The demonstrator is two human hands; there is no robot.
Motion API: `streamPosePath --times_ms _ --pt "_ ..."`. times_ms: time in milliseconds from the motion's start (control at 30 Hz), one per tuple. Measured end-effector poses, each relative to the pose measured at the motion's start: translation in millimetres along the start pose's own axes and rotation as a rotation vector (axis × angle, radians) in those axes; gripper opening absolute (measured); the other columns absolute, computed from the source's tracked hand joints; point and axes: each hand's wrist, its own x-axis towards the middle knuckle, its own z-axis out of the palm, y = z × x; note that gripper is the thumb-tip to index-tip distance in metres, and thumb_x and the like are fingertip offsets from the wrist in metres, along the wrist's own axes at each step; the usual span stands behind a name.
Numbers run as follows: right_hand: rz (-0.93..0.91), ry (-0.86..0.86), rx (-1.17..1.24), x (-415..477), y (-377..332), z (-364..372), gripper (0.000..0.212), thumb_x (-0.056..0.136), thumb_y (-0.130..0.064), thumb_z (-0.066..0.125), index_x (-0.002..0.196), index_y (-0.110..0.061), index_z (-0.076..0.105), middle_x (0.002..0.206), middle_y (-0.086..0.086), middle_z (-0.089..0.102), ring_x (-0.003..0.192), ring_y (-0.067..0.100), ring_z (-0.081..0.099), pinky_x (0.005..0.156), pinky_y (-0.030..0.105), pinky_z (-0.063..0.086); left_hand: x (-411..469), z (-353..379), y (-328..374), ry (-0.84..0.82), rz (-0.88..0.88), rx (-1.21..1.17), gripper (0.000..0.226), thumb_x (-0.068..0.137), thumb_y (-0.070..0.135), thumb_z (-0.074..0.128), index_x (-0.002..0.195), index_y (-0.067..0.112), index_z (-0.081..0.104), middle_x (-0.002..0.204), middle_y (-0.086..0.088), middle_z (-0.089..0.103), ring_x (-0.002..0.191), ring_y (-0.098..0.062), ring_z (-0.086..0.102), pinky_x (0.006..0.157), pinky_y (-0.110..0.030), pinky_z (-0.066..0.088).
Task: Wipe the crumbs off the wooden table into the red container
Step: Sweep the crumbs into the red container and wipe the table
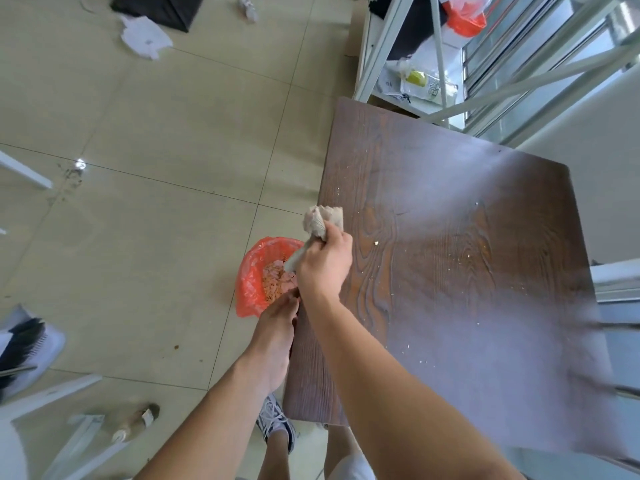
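Note:
A dark wooden table fills the right side, with pale crumbs scattered over its middle and far part. My right hand is at the table's left edge, shut on a crumpled grey cloth that sticks up past the edge. The red container, lined with a red plastic bag and holding crumbs and scraps, stands on the floor just left of the table. My left hand reaches down along the table's left edge beside the container; its fingers are hidden behind the right forearm and the edge.
Beige tiled floor lies to the left, with white paper scraps and a black bag far off. A white metal rack with bags stands behind the table. A bottle lies on the floor near left. My shoe is below the table corner.

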Motion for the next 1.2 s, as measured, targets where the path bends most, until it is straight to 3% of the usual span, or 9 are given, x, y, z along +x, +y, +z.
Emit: streamPosePath --times_ms 33,100,333,633,700,833,1000,1100,1200 --pt "-0.012 -0.021 -0.008 1.3 -5.9 4.2 0.035 0.1 -0.008 0.041 0.122 -0.011 0.066 0.112 0.006 0.053 0.087 0.021 0.055 0.089 0.037 0.048 0.3 -0.7 -0.3 0.011 -0.008 0.005 0.035 0.106 0.027 0.05 0.131 0.016 0.072 0.133 -0.005 0.074 0.126 -0.022 0.066 0.11 -0.041 0.049" --pt "-0.058 -0.076 -0.038 3.3 -16.3 9.5 0.034 0.099 -0.006 0.04 0.121 -0.01 0.066 0.109 0.003 0.048 0.084 0.02 0.049 0.087 0.033 0.044 4.6 -3.5 -4.1 0.036 -0.009 -0.008 0.041 0.101 0.035 0.056 0.135 0.017 0.069 0.142 -0.005 0.069 0.14 -0.025 0.057 0.12 -0.051 0.038" --pt "-0.164 -0.292 -0.192 7.1 -34.2 14.3 0.035 0.097 -0.007 0.039 0.116 -0.016 0.067 0.117 0.009 0.049 0.093 0.036 0.059 0.076 0.034 0.038 10.3 -6.3 -9.5 0.069 -0.007 -0.031 0.04 0.096 0.044 0.059 0.131 0.03 0.072 0.143 0.001 0.069 0.14 -0.022 0.056 0.118 -0.054 0.04" --pt "-0.75 -0.173 -0.311 4.8 -28.3 -13.3 0.034 0.084 0.003 0.051 0.111 -0.012 0.067 0.108 0.011 0.054 0.064 0.038 0.059 0.051 0.038 0.051 3.7 -5.8 -7.3 0.103 0.024 0.012 0.04 0.107 0.034 0.044 0.141 0.027 0.065 0.147 0.001 0.064 0.141 -0.021 0.054 0.12 -0.049 0.037" --pt "-0.729 -0.203 -0.366 8.5 -21.0 -15.6 0.028 0.087 -0.001 0.053 0.107 -0.012 0.069 0.105 0.009 0.057 0.067 0.037 0.062 0.054 0.039 0.052 1.8 -3.1 -6.6 0.094 0.019 -0.001 0.04 0.108 0.033 0.044 0.14 0.026 0.066 0.144 -0.001 0.067 0.138 -0.024 0.056 0.113 -0.043 0.044" --pt "-0.717 -0.138 -0.27 12.8 -17.1 -17.2 0.021 0.092 -0.008 0.056 0.103 -0.012 0.073 0.096 0.007 0.06 0.067 0.034 0.062 0.056 0.039 0.053 -2.1 -0.4 -4.5 0.068 0.021 -0.01 0.037 0.111 0.028 0.04 0.126 0.025 0.074 0.121 0.0 0.078 0.113 -0.019 0.068 0.079 -0.032 0.05" --pt "-0.617 -0.192 -0.132 17.7 -14.3 -30.9 0.024 0.087 -0.003 0.051 0.095 -0.005 0.074 0.095 0.011 0.061 0.076 0.031 0.062 0.067 0.043 0.054 2.0 2.1 -4.7 0.072 -0.018 -0.064 0.036 0.11 0.031 0.044 0.132 0.02 0.071 0.129 -0.006 0.075 0.119 -0.025 0.067 0.078 -0.035 0.052" --pt "-0.38 -0.254 0.128 23.2 -17.9 -61.0 0.023 0.089 -0.007 0.053 0.097 -0.01 0.075 0.096 0.009 0.072 0.086 0.026 0.068 0.076 0.045 0.057 5.7 3.9 -3.9 0.062 -0.014 -0.045 0.036 0.11 0.029 0.043 0.126 0.02 0.073 0.121 -0.008 0.077 0.101 -0.023 0.07 0.07 -0.031 0.051" --pt "-0.087 -0.293 0.5 47.0 -13.9 -110.5 0.018 0.094 -0.006 0.056 0.098 -0.009 0.073 0.09 0.015 0.077 0.075 0.029 0.073 0.067 0.048 0.059 9.1 5.9 -1.1 0.038 0.01 -0.02 0.035 0.11 0.029 0.042 0.116 0.022 0.076 0.113 -0.01 0.077 0.085 -0.02 0.068 0.064 -0.031 0.049"
